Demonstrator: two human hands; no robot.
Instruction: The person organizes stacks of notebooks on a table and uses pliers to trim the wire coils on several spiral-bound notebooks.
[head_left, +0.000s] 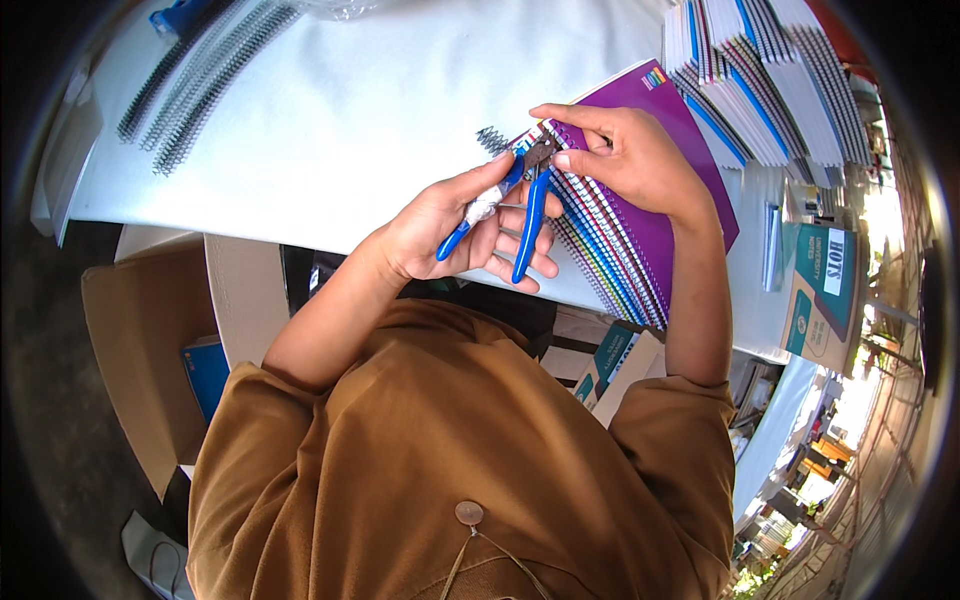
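Note:
My left hand [455,215] holds pliers [535,215] with blue handles, one of them wrapped in whitish tape. The handles are spread apart, and the dark jaws sit at the top end of a notebook's spiral binding. My right hand [630,155] rests on the purple-covered notebook [690,130], its thumb and index finger at the binding on either side of the jaws. Whether they pinch the wire is hidden. Beneath lie several more spiral-bound notebooks [610,265] with coloured edges. A loose end of dark coil [492,140] sticks out past the stack near the plier tips.
Long dark spiral coils [215,80] lie at the table's far left. Stacks of spiral notebooks [765,80] stand at the far right. A printed carton [822,290] is at the right edge. An open cardboard box [150,340] stands below the white table [340,130] on the left.

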